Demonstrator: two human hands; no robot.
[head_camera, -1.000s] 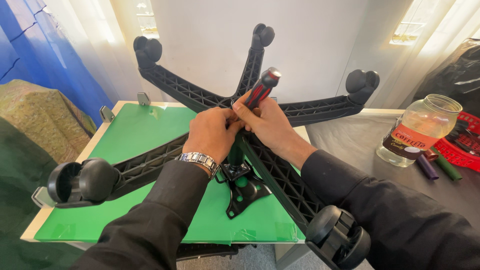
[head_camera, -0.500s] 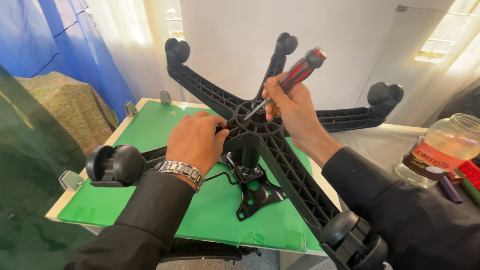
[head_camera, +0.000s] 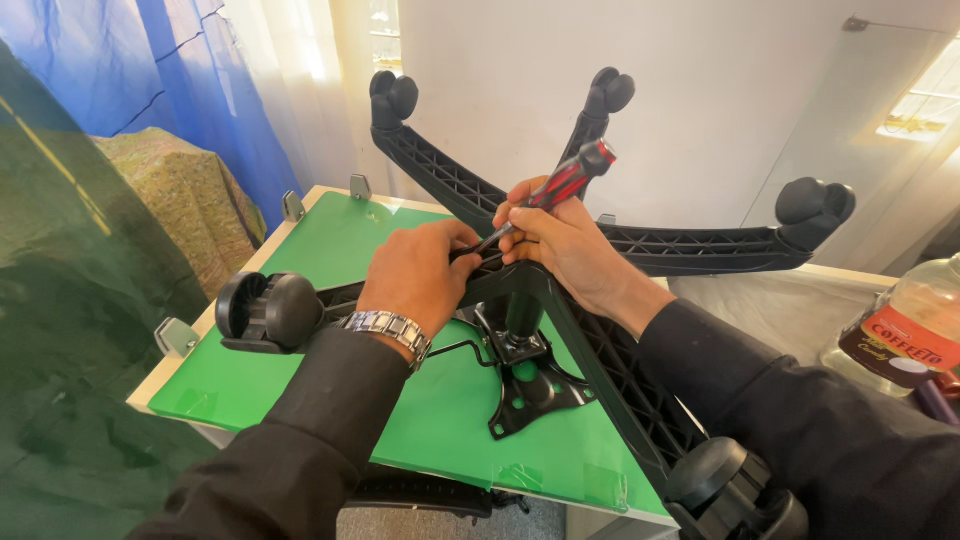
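While left hand (head_camera: 420, 275) fingers press chair base (head_camera: 640, 245) hub, right hand (head_camera: 560, 240) fingers grip red-black screwdriver (head_camera: 560, 188).

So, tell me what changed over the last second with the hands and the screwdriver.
The right hand tipped the red-and-black screwdriver from nearly upright to a slant, its tip now down at the hub of the black chair base beside the left hand. The camera view also swung. The right hand kept its grip on the screwdriver, the left hand stayed on the hub, and the base stayed on the green board.
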